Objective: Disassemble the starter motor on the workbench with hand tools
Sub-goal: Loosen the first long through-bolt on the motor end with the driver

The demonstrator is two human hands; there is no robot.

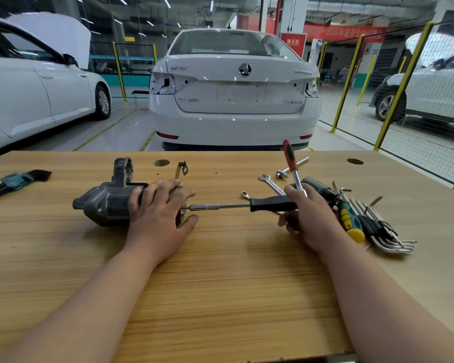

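I'm curling my left hand over the starter motor lying on the surface; my right hand is gripping a black-handled driver, its tip touching the motor's end. A white car is standing beyond.

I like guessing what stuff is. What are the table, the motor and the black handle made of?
The table: wood or wood-look board, striped tan grain, slight sheen. The motor: probably cast metal, dull grey, slightly rough skin. The handle: likely plastic or rubber, smooth matte black.
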